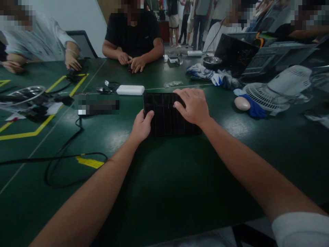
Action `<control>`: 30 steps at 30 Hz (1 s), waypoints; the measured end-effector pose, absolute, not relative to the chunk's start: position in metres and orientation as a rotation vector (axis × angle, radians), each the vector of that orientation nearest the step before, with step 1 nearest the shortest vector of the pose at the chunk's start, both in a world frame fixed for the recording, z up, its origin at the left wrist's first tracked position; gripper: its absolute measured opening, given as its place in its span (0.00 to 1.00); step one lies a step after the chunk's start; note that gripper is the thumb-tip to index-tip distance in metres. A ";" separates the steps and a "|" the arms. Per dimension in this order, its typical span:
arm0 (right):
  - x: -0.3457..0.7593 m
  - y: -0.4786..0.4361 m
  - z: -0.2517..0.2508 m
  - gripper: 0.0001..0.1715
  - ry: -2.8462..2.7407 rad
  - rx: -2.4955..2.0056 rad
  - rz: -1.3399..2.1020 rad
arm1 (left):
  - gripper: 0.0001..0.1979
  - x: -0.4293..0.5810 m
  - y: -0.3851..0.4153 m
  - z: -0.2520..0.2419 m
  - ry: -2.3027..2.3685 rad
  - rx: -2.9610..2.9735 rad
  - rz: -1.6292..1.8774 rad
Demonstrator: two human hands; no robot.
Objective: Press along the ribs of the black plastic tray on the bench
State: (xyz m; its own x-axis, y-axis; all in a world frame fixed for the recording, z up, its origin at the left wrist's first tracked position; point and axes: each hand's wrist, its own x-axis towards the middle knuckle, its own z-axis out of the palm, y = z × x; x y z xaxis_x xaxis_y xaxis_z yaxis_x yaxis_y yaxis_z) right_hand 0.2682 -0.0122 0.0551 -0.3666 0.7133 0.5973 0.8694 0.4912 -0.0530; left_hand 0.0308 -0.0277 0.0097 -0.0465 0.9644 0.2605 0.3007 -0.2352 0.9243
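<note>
A black, flat, glossy tablet-like panel (167,120) with a dark screen is in front of me over the green table (164,178). My left hand (142,126) grips its left edge, the thumb on the front face and the fingers hidden behind. At the upper right, my right hand (194,105) lies over the panel's edge, with its fingers along the top and its thumb on the screen. Just behind the panel's left corner sits a white power-bank-like block (130,90).
Black cables (61,159) with a yellow tag (91,162) loop at the left. A white fan (280,87), blue glove (257,107) and beige oval object (242,103) lie at the right. People sit across the table; one person's hands (133,63) rest near the far edge.
</note>
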 end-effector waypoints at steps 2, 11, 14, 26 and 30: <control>0.268 -0.013 0.056 0.28 -2.187 -1.305 -0.359 | 0.17 0.031 -0.028 0.010 1.374 1.590 1.303; 0.268 -0.013 0.056 0.29 -2.188 -1.285 -0.327 | 0.16 0.033 -0.031 0.015 1.395 1.567 1.297; 0.268 -0.012 0.055 0.29 -2.191 -1.283 -0.329 | 0.16 0.034 -0.032 0.017 1.394 1.573 1.294; 0.268 -0.013 0.054 0.31 -2.188 -1.266 -0.349 | 0.16 0.032 -0.029 0.013 1.384 1.586 1.306; 0.268 -0.013 0.055 0.32 -2.194 -1.273 -0.341 | 0.16 0.032 -0.030 0.014 1.377 1.581 1.307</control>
State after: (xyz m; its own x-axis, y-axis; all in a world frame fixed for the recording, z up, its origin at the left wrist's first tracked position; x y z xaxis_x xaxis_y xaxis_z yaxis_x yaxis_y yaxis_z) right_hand 0.2684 -0.0128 0.0546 -0.3811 0.7093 0.5930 0.8558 0.5133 -0.0641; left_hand 0.0325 -0.0302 0.0138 -0.0528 0.9651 0.2566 0.3068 -0.2289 0.9239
